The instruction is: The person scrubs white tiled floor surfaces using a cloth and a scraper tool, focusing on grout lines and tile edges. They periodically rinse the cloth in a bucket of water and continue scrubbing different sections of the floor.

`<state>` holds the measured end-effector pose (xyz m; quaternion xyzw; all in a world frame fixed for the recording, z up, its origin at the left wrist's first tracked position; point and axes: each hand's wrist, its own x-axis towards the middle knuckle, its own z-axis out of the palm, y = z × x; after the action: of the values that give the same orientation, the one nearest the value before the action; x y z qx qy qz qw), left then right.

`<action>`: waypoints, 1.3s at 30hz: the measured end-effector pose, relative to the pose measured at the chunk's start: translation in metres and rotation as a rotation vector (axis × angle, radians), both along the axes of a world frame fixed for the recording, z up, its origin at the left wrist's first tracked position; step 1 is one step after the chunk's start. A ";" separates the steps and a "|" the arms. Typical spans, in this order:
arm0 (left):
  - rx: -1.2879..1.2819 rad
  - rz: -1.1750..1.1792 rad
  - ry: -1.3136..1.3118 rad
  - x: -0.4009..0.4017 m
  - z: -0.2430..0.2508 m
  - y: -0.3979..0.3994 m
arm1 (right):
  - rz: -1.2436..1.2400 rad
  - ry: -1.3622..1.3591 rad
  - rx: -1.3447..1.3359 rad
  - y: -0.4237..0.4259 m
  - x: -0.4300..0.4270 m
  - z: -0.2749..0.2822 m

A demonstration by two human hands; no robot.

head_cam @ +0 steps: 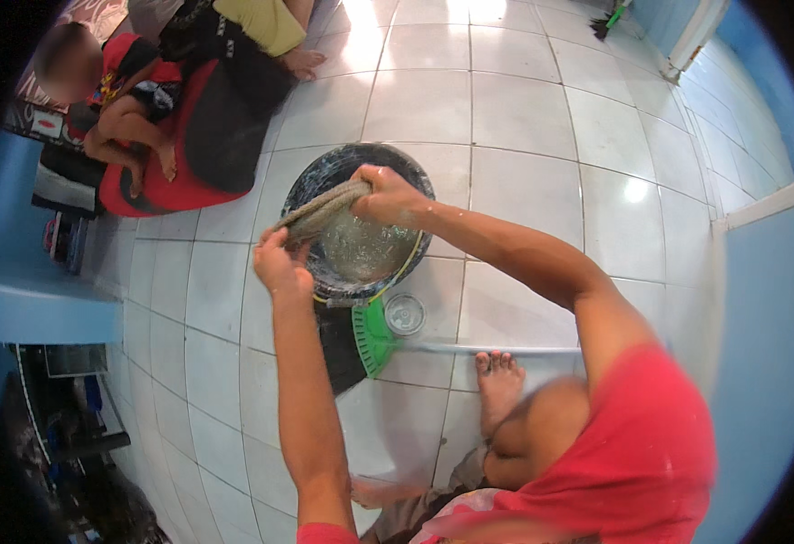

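Note:
Both my hands hold a wet-looking grey-brown cloth [322,206], stretched between them above a dark bucket [315,165]. At the cloth's far right end, my right hand [391,197] is closed around it. My left hand [284,266] grips the near left end, beside the bucket's rim. Cloudy, rippled water [369,248] fills the lower part of the bucket. A thin yellow handle [407,265] hangs down along the near right rim.
A green-headed broom [376,340] with black bristles lies close below the bucket, beside a clear round container [405,314]. People sit at the upper left, around a red and black cushion [223,136]. My bare foot [499,384] rests on the white floor tiles [519,306].

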<state>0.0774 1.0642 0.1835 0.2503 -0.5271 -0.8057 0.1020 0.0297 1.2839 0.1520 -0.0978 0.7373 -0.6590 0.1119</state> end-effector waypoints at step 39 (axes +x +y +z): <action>-1.692 -0.828 0.284 -0.025 -0.027 0.040 | 0.648 -0.188 0.494 0.034 -0.026 0.029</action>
<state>0.0526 1.1044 0.1568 -0.2132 -0.9649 -0.1519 0.0189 0.0036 1.3184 0.1813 -0.2343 0.7908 -0.3993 0.4003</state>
